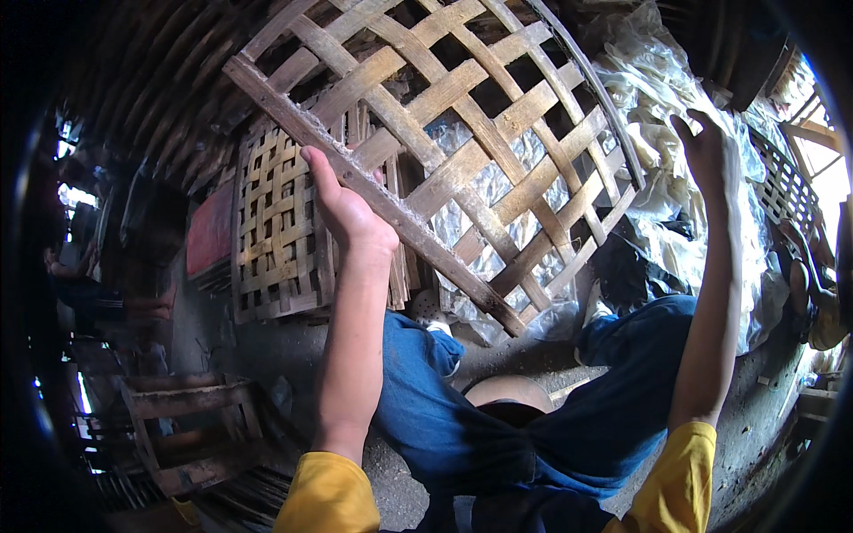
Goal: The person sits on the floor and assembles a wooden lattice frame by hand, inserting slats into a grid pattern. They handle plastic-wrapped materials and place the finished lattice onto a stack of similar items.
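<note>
- Woven bamboo panel [444, 142] held up and tilted at centre far, above blue-trousered knees; open lattice of flat strips with a thick edge slat running from upper left down to lower right.
- Left hand [351, 209] closed round that edge slat, thumb side toward the camera; grip firm on wood.
- Right hand [706, 147] raised at right, just beside the panel's curved rim; fingers partly curled, contact with rim not clear, so cannot tell whether gripping.
- Risk, judged: weight carried mostly by one hand on one edge; panel likely to swing or slip down onto the knees if that hold loosens.
- Risk, judged: rough slat and split strip ends could splinter into palm or fingers.
- Risk, judged: lower corner near crumpled clear plastic sheeting [675, 204]; could snag on it.
- Surroundings: second woven panel [275, 231] leaning upright at left far, behind the left hand; wooden crate [191, 426] on the floor at left near; more lattice work [786, 186] at far right.
- Little free room on either side for turning the panel.
</note>
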`<state>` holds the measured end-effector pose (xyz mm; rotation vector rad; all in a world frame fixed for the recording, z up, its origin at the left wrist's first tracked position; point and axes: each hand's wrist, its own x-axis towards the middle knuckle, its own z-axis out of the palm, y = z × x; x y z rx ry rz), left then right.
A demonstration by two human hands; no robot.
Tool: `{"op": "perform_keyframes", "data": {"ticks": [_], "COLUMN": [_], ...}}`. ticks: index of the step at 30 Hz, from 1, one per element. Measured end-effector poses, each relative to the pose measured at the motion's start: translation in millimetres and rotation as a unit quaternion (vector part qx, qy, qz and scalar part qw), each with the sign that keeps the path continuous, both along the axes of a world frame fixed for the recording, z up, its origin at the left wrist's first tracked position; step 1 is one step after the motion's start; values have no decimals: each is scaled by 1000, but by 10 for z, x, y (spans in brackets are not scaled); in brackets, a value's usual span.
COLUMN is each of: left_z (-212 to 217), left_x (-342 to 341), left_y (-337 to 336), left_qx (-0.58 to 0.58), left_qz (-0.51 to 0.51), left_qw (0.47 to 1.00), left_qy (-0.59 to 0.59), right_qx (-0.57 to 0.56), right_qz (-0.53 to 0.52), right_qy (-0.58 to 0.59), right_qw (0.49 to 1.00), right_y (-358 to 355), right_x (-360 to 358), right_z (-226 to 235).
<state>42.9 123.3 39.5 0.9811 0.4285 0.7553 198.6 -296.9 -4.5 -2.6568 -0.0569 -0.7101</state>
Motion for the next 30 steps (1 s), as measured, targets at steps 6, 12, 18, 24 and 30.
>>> {"op": "perform_keyframes", "data": {"ticks": [6,12,18,24,30], "left_z": [14,24,25,28,14], "left_x": [-32,5,37,21,-34], "left_y": [-78,-130,-146,-125,-140], "left_qx": [38,21,-7,-17,15], "left_qz": [-22,-27,-26,-25,-50], "left_qw": [999,999,1000,999,999], "left_qy": [12,-5,-2,14,7], "right_qx": [149,16,15,31,23], "right_qz": [297,549,549,561,553], "right_qy": [84,-16,-28,-44,-97], "right_qw": [939,835,835,826,827], "right_y": [1220,1982,2051,2105,2181], "right_x": [-889,-1430,-1432,-1427,-1466], "right_z": [526,212,156,92,-66]}}
